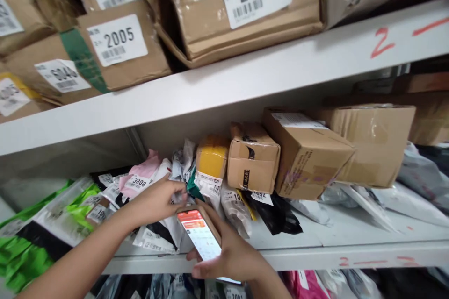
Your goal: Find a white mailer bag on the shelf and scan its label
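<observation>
**Parcel hunt on the lower shelf**

On the lower shelf [315, 238], my left hand [157, 201] spreads over soft mailers [154, 182]; my right hand [231, 254] grips the phone [199, 238]. Tugging one mailer could topple the leaning boxes [280, 154].

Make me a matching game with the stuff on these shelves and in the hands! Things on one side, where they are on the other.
Things:
1. phone
2. box labelled 2012
3. pink parcel marked 3008
4. yellow-taped parcel

Places:
A. on the upper shelf
B. held in the right hand
C. on the lower shelf, just left of a small brown box
D. on the lower shelf, just above the left hand

Pairs: 1-B, 2-A, 3-D, 4-C
</observation>
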Motion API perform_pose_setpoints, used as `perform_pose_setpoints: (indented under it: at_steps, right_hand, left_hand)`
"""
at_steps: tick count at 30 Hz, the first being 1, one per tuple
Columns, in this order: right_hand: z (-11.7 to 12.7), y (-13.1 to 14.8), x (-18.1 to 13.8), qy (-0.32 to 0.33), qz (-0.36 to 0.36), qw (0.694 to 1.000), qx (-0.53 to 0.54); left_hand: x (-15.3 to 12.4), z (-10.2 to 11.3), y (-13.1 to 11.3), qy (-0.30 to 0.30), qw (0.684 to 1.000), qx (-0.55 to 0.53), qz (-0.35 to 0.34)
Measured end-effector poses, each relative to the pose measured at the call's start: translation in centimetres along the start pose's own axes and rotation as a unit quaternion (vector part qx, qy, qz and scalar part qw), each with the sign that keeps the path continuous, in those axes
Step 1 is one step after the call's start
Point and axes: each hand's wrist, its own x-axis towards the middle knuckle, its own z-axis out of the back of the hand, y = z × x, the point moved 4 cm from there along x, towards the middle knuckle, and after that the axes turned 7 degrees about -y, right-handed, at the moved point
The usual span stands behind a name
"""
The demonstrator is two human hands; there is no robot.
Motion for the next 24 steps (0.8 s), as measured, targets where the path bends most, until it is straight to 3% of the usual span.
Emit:
perform_pose_setpoints:
  at_steps: [5, 14, 20, 24]
  right_hand:
    - [1.3, -1.3, 0.7, -0.080, 0.010, 0.993, 0.091]
    - [0.2, -0.1, -0.4, -0.110, 0.009, 0.983, 0.144]
    - [0.9, -0.7, -0.6, -0.129, -0.011, 0.982, 0.138]
    - [1.1, -0.9, -0.8, -0.142, -0.036, 0.982, 0.115]
  left_hand:
    - [-0.6, 0.1, -1.5, -0.029, 0.993, 0.113, -0.033]
    - [-0.7, -3.1, -3.4, -0.079, 0.958, 0.233, -0.145]
    - [-3.3, -3.8, -3.9, -0.192, 0.950, 0.189, -0.155]
    - [-5.7, -4.2, -4.2, -0.351, 0.913, 0.138, -0.158]
